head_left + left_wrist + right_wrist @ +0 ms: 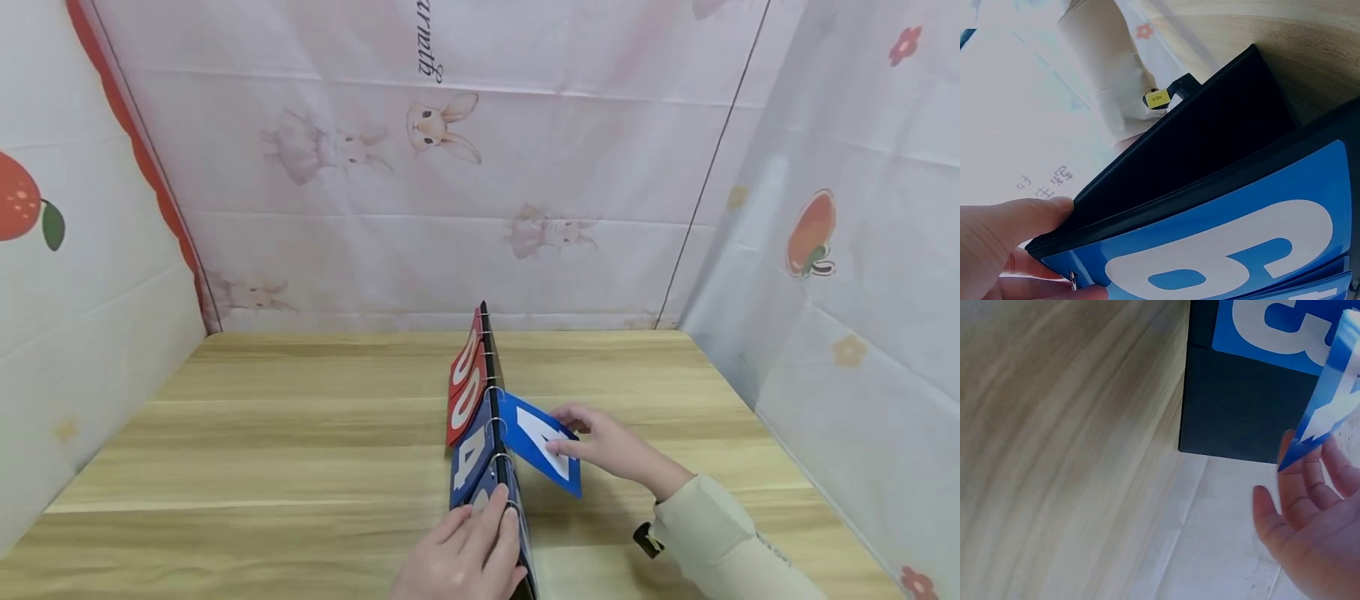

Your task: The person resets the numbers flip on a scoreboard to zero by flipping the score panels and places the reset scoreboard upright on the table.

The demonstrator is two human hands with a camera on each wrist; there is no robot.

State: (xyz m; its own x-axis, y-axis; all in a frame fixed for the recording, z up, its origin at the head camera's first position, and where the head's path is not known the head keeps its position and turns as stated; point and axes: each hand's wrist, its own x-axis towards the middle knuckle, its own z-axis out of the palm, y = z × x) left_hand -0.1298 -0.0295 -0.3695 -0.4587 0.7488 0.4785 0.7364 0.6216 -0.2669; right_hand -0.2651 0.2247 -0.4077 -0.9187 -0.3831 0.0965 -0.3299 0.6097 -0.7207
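A black flip scoreboard (489, 358) stands on the table like a tent, with ringed number cards along its top. Red cards (467, 367) hang at its far end and blue cards (472, 458) at the near end. My left hand (472, 550) grips the near end of the top edge, thumb on one side and fingers on the other, by a blue card with a white 6 (1222, 250). On the right side, one blue card with a white 4 (536, 433) is lifted on its rings. My right hand (600, 446) touches its outer edge with extended fingers; the thumb (1266, 506) stands apart.
The wood-grain table (262, 458) extends on both sides of the scoreboard. Printed cloth (360, 250) closes off the back and sides. A small black device (647, 540) sits at the right sleeve (708, 521).
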